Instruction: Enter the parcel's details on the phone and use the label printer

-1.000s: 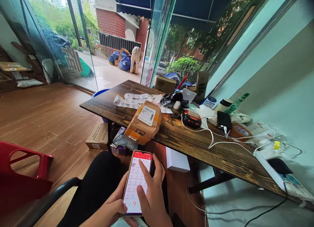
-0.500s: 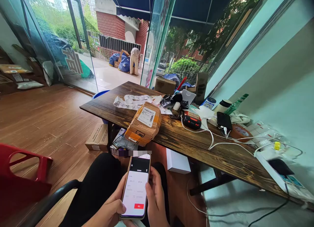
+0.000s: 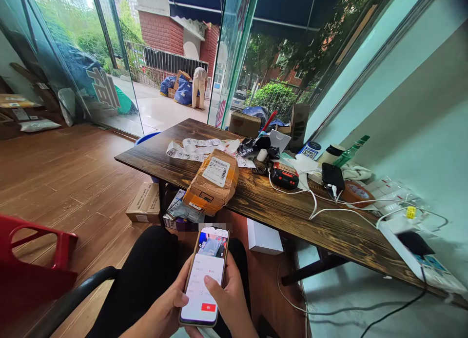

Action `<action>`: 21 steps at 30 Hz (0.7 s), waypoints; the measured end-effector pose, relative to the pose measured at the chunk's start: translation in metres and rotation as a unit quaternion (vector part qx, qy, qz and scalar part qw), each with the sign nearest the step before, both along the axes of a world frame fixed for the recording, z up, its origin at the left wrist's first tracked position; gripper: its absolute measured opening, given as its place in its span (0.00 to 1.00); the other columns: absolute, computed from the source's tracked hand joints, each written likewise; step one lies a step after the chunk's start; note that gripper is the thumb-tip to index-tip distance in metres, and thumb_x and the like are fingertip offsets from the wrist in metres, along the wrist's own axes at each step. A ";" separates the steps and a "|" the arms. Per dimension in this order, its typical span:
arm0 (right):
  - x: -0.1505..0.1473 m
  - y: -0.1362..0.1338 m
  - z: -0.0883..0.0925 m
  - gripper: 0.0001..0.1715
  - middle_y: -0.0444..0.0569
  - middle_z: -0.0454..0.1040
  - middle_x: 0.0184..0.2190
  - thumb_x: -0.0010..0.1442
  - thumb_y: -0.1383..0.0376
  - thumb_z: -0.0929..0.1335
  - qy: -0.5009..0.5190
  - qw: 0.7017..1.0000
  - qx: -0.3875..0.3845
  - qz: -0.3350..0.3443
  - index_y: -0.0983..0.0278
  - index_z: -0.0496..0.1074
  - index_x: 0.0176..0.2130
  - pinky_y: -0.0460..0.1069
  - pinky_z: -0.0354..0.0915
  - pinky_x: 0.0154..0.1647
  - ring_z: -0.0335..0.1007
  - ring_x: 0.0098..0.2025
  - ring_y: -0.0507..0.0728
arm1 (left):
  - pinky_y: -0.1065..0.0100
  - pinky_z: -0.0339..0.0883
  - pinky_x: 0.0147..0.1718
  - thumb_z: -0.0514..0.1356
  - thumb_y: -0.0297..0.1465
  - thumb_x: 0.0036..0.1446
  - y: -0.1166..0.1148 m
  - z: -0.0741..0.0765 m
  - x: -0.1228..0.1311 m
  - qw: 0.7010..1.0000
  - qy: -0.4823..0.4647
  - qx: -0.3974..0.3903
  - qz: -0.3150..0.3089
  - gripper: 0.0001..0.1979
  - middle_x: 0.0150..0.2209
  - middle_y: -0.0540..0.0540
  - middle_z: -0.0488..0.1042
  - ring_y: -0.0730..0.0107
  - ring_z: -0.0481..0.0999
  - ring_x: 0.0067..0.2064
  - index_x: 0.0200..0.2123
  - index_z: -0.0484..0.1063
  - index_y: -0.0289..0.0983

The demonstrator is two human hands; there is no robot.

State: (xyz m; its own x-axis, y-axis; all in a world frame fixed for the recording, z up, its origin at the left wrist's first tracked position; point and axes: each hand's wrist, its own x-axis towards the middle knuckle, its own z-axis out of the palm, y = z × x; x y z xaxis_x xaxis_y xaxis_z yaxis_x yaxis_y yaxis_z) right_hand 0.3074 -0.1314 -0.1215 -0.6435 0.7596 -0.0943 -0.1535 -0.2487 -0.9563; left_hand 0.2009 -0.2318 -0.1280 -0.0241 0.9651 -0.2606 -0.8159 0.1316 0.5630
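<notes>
Head view: a seated person cradles a smartphone [image 3: 203, 284] low over the lap, both hands on it. The left hand [image 3: 164, 313] clasps its left edge; the right hand [image 3: 234, 306] wraps the right edge, its thumb [image 3: 212, 285] laid on the lit screen, making it the nearer hand to the display. The smartphone's long axis runs away from the body, top end tipped towards a taped cardboard parcel [image 3: 212, 182] lying near the front edge of the dark wooden counter [image 3: 278, 206], well apart from both hands. Behind the parcel lie a strip of printed labels [image 3: 190, 150], a small black-and-red device [image 3: 284, 178] and white cables [image 3: 314, 204]. A red chair [image 3: 32, 260] stands at left on the wooden floor [image 3: 73, 172], before glass doors [image 3: 91, 60].
</notes>
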 end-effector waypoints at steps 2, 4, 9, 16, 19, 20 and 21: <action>0.001 0.001 0.000 0.30 0.52 0.78 0.38 0.46 0.59 0.72 -0.013 1.000 0.012 -0.001 0.63 0.64 0.49 0.54 0.72 0.37 0.74 0.37 0.61 | 0.69 0.73 0.26 0.57 0.33 0.44 0.001 -0.002 0.000 1.000 0.000 -0.001 -0.012 0.48 0.61 0.43 0.59 0.46 0.66 0.54 0.65 0.34 0.45; 0.002 0.001 -0.001 0.31 0.52 0.77 0.40 0.47 0.58 0.72 -0.023 1.000 0.003 0.003 0.63 0.64 0.49 0.54 0.71 0.39 0.74 0.39 0.61 | 0.69 0.72 0.22 0.57 0.34 0.45 0.002 -0.003 -0.001 1.000 0.003 0.001 -0.026 0.47 0.63 0.44 0.57 0.44 0.67 0.53 0.65 0.34 0.47; 0.002 -0.005 -0.007 0.32 0.53 0.73 0.50 0.53 0.51 0.66 0.002 0.998 -0.062 -0.024 0.61 0.63 0.54 0.59 0.67 0.48 0.70 0.49 0.64 | 0.71 0.72 0.23 0.58 0.32 0.46 0.003 -0.002 -0.003 1.000 -0.018 0.020 -0.016 0.46 0.64 0.46 0.53 0.43 0.64 0.56 0.65 0.37 0.47; 0.019 -0.015 -0.015 0.30 0.51 0.54 0.62 0.59 0.46 0.58 -0.084 0.918 0.365 -0.133 0.53 0.62 0.57 0.66 0.50 0.59 0.51 0.61 0.69 | 0.68 0.73 0.23 0.57 0.35 0.49 0.001 0.003 -0.002 1.000 -0.005 0.019 -0.024 0.44 0.65 0.46 0.51 0.44 0.65 0.55 0.65 0.35 0.52; 0.022 -0.014 -0.019 0.28 0.50 0.53 0.62 0.59 0.46 0.58 -0.100 0.894 0.418 -0.126 0.51 0.66 0.55 0.67 0.50 0.58 0.50 0.60 0.70 | 0.66 0.73 0.27 0.57 0.34 0.50 0.001 0.002 -0.001 1.000 -0.011 0.022 -0.017 0.42 0.64 0.46 0.53 0.47 0.67 0.54 0.64 0.37 0.53; 0.020 -0.014 -0.021 0.30 0.50 0.54 0.62 0.59 0.45 0.58 -0.098 0.903 0.397 -0.135 0.51 0.65 0.55 0.66 0.51 0.58 0.51 0.60 0.69 | 0.63 0.73 0.33 0.58 0.34 0.50 0.001 0.000 0.000 0.999 -0.017 0.027 -0.006 0.42 0.64 0.47 0.55 0.48 0.66 0.55 0.64 0.40 0.52; 0.018 -0.014 -0.023 0.31 0.51 0.55 0.61 0.58 0.44 0.59 -0.089 0.917 0.358 -0.150 0.51 0.63 0.57 0.65 0.53 0.58 0.52 0.60 0.69 | 0.60 0.71 0.42 0.59 0.33 0.49 0.002 -0.002 0.001 0.999 -0.024 0.038 0.007 0.41 0.62 0.47 0.58 0.49 0.64 0.57 0.64 0.44 0.50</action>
State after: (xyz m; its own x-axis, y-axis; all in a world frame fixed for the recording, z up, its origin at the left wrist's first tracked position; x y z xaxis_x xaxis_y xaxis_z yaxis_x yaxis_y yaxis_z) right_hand 0.3256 -0.1450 -0.1447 -0.4189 0.8080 0.4144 0.0625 0.4809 -0.8746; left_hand 0.2015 -0.2295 -0.1302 -0.0274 0.9819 -0.1874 -0.8442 0.0776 0.5303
